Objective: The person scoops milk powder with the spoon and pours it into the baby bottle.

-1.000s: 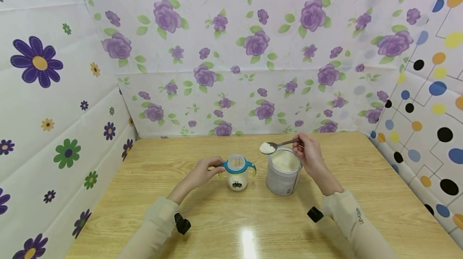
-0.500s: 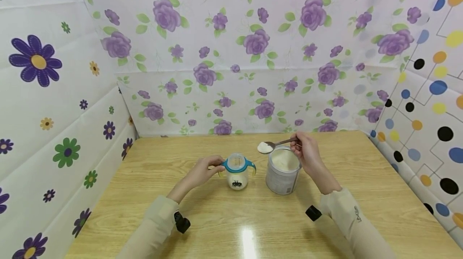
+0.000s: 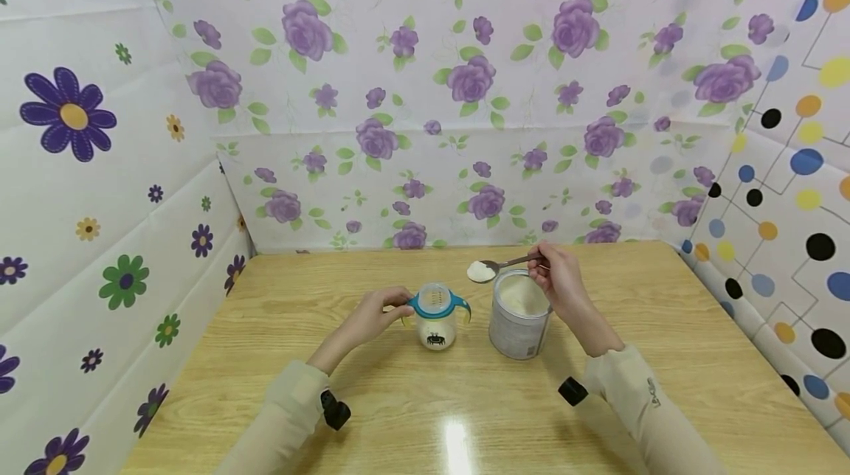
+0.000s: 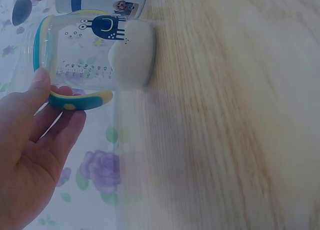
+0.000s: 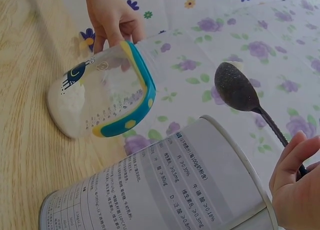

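A clear baby bottle with a teal collar and two handles stands upright on the table, white powder in its bottom. My left hand pinches its left handle between thumb and fingers. To the right stands an open milk powder can, pale powder inside. Above the can's rim, my right hand grips the end of a dark spoon. Heaped white powder fills the spoon's bowl, which is over the can's left rim, apart from the bottle.
The wooden table meets a flowered cloth backdrop behind the bottle and can. Patterned cloth walls stand at left and right. A small black camera sits on the left wrist, another on the right.
My right hand has moved slightly left, carrying the loaded spoon a little towards the bottle. The left hand, bottle and can have stayed in place.
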Available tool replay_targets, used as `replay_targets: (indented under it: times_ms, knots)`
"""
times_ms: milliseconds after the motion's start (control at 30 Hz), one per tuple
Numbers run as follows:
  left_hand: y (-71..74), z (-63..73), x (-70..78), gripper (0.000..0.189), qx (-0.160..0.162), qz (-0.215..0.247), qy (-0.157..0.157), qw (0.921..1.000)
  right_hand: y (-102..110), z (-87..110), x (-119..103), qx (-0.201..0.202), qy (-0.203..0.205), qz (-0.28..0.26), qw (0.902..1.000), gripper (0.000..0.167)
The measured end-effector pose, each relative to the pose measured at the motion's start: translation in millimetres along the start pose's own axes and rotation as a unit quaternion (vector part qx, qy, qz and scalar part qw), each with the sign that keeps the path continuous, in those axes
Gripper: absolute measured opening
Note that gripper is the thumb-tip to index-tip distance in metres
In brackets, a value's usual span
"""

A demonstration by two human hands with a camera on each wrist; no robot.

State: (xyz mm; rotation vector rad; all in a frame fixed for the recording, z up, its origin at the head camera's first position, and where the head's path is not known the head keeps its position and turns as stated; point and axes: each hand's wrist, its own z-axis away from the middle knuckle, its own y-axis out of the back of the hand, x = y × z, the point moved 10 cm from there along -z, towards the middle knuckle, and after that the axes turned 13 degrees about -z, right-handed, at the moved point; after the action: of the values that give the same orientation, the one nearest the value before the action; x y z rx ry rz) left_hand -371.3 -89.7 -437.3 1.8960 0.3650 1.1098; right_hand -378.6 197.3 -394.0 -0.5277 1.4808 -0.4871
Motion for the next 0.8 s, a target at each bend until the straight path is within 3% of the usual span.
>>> replay_targets:
  times_ms: [800]
  knots:
    - [0.1,0.2,2.0,0.011,-0.002,0.004,-0.001,1.0000,-17.8,0.6,4.8,-0.046,-0.003,0.023,0.9987,0.039]
